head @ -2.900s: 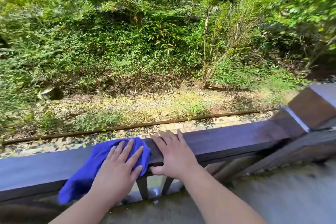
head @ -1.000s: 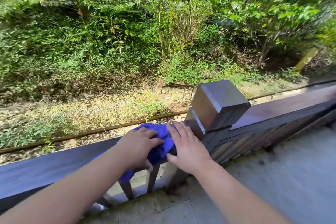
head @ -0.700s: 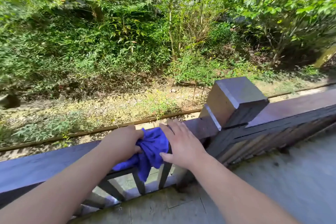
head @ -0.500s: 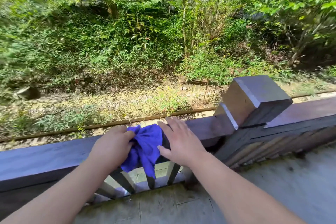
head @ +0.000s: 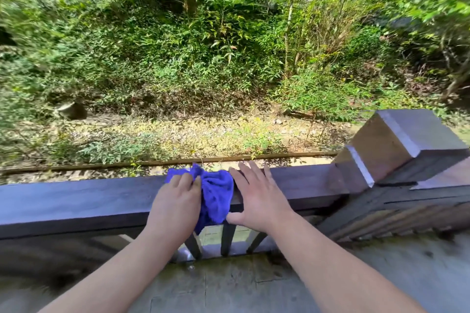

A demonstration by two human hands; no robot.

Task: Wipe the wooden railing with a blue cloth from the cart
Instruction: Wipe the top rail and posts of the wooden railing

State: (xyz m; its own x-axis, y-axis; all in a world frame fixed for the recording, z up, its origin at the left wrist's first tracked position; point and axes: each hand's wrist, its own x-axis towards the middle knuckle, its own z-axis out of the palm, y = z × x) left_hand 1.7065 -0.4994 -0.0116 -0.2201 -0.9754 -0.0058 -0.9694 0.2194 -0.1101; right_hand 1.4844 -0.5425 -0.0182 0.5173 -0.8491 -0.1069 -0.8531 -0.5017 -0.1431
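Note:
A dark wooden railing (head: 76, 201) runs across the view from left to right. A bunched blue cloth (head: 216, 193) lies draped over its top and hangs down the near side. My left hand (head: 175, 206) grips the cloth's left part against the rail. My right hand (head: 256, 198) rests flat on the rail just right of the cloth, fingers spread, thumb under the near edge and touching the cloth.
A square wooden post (head: 396, 145) with a capped top stands at the right, close to my right hand. Thin balusters (head: 226, 239) run below the rail. Beyond it lie a gravel strip and dense green bushes. Grey paving (head: 254, 287) lies underfoot.
Both hands and the cloth have slid left along the rail, away from the post. The cloth, flat under my left palm 2.9 s ago, is now bunched in its grip.

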